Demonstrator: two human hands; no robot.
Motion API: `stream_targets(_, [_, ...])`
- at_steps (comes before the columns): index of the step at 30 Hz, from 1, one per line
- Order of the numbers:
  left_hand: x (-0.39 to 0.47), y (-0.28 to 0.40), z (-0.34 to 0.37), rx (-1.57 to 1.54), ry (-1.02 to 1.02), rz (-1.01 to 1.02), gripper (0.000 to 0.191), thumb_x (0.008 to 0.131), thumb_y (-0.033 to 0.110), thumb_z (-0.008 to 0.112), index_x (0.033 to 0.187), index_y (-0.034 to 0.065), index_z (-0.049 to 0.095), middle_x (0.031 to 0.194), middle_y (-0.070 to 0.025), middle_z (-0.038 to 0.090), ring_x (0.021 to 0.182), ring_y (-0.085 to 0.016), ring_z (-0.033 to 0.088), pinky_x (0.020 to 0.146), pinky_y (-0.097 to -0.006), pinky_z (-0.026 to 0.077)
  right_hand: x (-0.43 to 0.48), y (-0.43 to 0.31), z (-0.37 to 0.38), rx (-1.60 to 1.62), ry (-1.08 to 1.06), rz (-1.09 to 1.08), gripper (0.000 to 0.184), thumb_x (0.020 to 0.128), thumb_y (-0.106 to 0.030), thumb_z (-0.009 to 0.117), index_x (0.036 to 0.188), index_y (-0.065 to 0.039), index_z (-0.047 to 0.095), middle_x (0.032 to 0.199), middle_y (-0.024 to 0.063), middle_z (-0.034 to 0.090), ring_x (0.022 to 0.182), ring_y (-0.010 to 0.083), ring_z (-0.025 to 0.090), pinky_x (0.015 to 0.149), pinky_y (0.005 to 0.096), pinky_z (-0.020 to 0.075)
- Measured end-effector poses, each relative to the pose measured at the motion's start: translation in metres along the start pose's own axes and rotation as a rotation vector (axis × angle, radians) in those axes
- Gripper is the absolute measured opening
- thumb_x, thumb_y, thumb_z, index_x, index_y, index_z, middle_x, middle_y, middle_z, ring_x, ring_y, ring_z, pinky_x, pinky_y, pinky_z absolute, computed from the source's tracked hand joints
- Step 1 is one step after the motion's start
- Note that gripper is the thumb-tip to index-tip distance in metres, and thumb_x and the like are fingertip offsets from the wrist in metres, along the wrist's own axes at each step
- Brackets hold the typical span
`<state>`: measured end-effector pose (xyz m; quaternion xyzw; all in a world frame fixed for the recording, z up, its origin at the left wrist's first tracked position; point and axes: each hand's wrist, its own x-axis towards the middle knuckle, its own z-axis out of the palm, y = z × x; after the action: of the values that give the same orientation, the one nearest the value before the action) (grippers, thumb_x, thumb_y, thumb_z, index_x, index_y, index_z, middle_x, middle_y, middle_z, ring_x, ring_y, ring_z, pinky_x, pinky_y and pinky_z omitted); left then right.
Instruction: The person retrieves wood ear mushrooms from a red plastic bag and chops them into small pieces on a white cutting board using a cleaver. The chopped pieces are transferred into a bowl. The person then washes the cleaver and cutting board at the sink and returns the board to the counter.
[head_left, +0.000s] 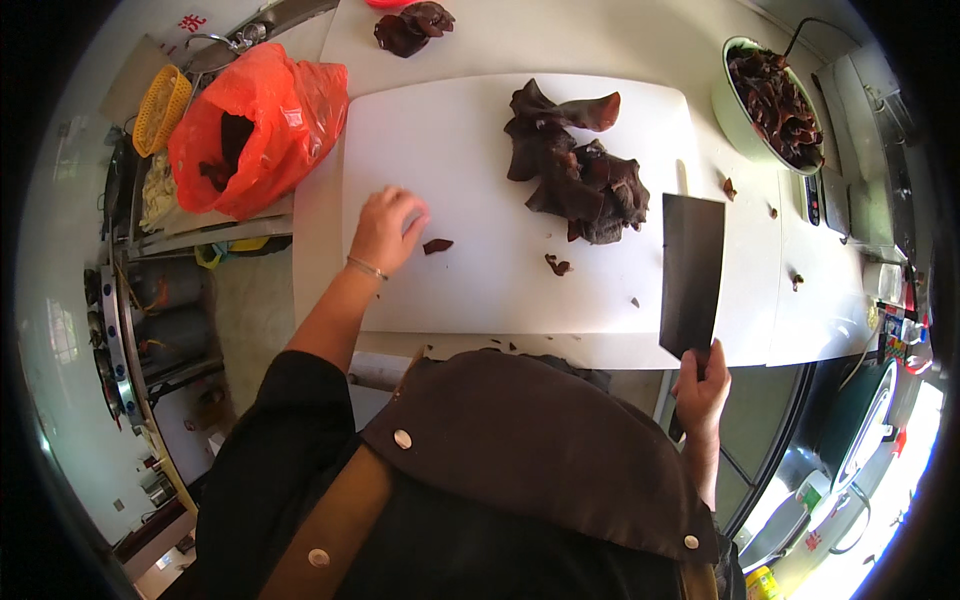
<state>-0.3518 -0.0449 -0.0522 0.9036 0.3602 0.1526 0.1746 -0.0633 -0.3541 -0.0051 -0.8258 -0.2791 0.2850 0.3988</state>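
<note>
My right hand (703, 386) grips the handle of a Chinese cleaver (691, 274), its broad dark blade over the right edge of a white cutting board (450, 292). My left hand (388, 229) hovers above the board's left side, fingers curled and slightly blurred, with a gap beside the thumb and nothing visible in it. Just to its right is a small dark scrap of fungus (438, 246). A pile of dark wood ear fungus (574, 169) sits on the board between my hands, left of the blade. Another small fungus piece (557, 265) lies below the pile.
On the left, a red plastic bag (300, 112) stands open with dark fungus inside, near a yellow basket (161, 111). More wood ear (412, 28) lies beyond the board. A pale green basin (731, 120) of fungus stands at right. Scraps (729, 189) dot the white table (750, 300).
</note>
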Motion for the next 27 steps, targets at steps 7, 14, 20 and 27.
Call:
stream_targets(7, [0.165, 0.064, 0.049, -0.144, 0.119, 0.294, 0.060, 0.067, 0.033, 0.074, 0.114, 0.0051, 0.051, 0.118, -0.0172, 0.050, 0.107, -0.032, 0.050, 0.088, -0.0379, 0.042, -0.025, 0.015, 0.004, 0.012, 0.062, 0.014, 0.007, 0.083, -0.006, 0.050, 0.081, 0.001, 0.047, 0.057, 0.0021, 0.050, 0.050, 0.0060, 0.043, 0.044, 0.0247, 0.0360])
stream_targets(14, [0.222, 0.042, 0.064, -0.342, -0.394, 0.060, 0.032, 0.083, 0.034, 0.054, 0.098, 0.0082, 0.063, 0.088, -0.0091, 0.066, 0.082, -0.017, 0.060, 0.077, -0.0295, 0.046, -0.051, 0.023, 0.002, 0.131, 0.210, 0.135, 0.006, 0.085, -0.006, 0.048, 0.082, 0.000, 0.047, 0.054, 0.0012, 0.047, 0.042, 0.0065, 0.043, 0.038, 0.0238, 0.0337])
stream_targets(20, [0.167, 0.059, -0.008, -0.849, -0.681, 0.259, 0.025, 0.084, 0.016, 0.058, 0.105, 0.0043, 0.054, 0.107, -0.0044, 0.057, 0.097, -0.016, 0.053, 0.086, -0.0332, 0.043, -0.040, 0.029, 0.002, 0.131, 0.197, 0.129, 0.009, 0.085, -0.006, 0.049, 0.088, 0.002, 0.049, 0.055, 0.0015, 0.048, 0.041, 0.0058, 0.042, 0.036, 0.0239, 0.0335])
stream_targets(27, [0.106, 0.069, 0.041, 0.052, -0.365, 0.806, 0.022, 0.065, 0.020, 0.073, 0.081, 0.0072, 0.065, 0.119, -0.0115, 0.047, 0.124, -0.033, 0.032, 0.102, -0.0464, 0.027, -0.021, 0.012, 0.006, 0.107, 0.113, 0.086, 0.010, 0.085, -0.005, 0.050, 0.093, 0.000, 0.051, 0.065, 0.0023, 0.053, 0.053, 0.0064, 0.043, 0.047, 0.0234, 0.0369])
